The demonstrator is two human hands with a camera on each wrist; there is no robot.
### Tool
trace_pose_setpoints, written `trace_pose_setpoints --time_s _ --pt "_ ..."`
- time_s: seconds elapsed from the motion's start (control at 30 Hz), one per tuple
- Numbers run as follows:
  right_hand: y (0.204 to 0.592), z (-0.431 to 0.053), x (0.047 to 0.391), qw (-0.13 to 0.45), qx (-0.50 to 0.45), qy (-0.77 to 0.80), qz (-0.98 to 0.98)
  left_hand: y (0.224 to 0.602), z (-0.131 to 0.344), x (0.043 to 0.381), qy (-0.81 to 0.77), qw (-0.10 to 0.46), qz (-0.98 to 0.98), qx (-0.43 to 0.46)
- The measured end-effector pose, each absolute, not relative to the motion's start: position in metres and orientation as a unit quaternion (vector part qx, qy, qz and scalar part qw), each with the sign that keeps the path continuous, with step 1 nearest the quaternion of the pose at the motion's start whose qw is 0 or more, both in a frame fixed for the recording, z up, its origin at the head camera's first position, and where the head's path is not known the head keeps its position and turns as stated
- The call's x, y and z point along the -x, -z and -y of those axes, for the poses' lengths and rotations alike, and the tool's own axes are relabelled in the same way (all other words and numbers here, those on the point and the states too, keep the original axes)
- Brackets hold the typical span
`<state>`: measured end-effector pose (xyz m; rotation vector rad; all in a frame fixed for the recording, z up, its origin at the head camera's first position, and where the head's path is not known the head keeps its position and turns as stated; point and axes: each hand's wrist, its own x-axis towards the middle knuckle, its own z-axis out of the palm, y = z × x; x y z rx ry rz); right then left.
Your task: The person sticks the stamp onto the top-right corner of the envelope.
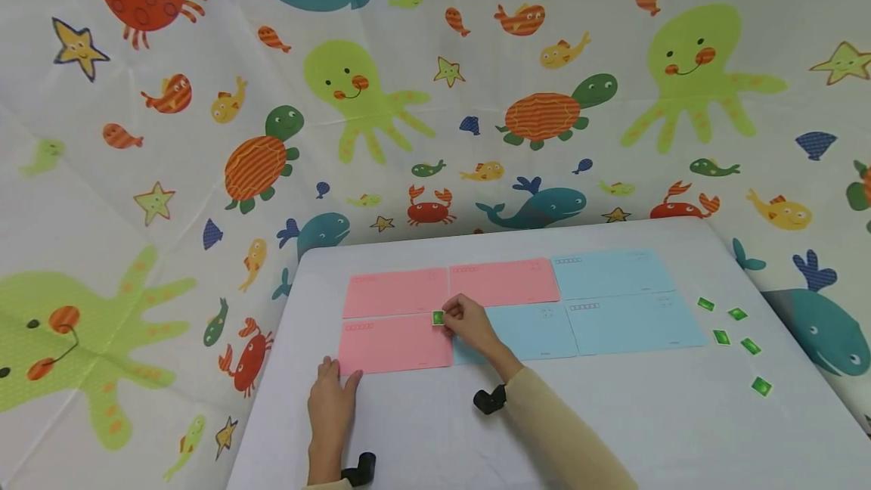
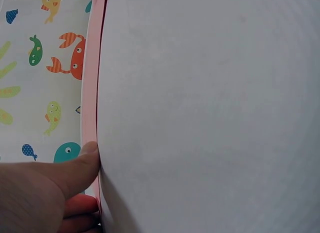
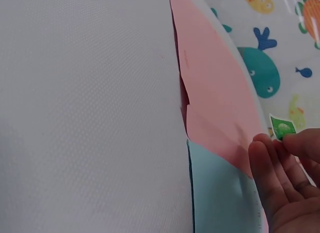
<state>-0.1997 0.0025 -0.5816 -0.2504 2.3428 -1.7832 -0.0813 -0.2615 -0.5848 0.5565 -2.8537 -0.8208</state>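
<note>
My right hand pinches a small green stamp with a white border between thumb and fingers. The right wrist view shows that stamp at the fingertips. It is over the upper right corner of the lower-left pink envelope, beside a blue envelope that the hand partly covers. With thumb and fingers spread, my left hand rests at the near left corner of the same pink envelope. In the left wrist view the thumb lies on the pink edge.
Two more pink envelopes and two more blue ones lie in rows on the white table. Several loose green stamps are scattered at the right. Behind the table hangs a curtain printed with sea animals.
</note>
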Motion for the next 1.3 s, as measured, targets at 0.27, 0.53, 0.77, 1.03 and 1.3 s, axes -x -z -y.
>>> trace_pose_setpoints --time_s 0.27,0.53,0.77,1.03,1.3 --pt "0.585 0.007 0.203 0.101 0.103 0.603 -0.784 0.585 0.261 0.081 0.274 0.068 0.942 -0.184" --pt "0.589 0.015 0.202 0.088 0.109 0.562 -0.815 0.587 0.262 0.081 0.269 0.053 0.944 -0.182" --pt "0.589 0.018 0.203 0.085 0.114 0.535 -0.833 0.586 0.262 0.081 0.273 0.053 0.943 -0.181" --pt "0.590 0.027 0.205 0.075 0.102 0.479 -0.868 0.586 0.261 0.082 0.269 0.074 0.943 -0.180" --pt "0.586 0.031 0.206 0.073 0.114 0.459 -0.878 0.584 0.261 0.082 0.274 0.067 0.942 -0.183"
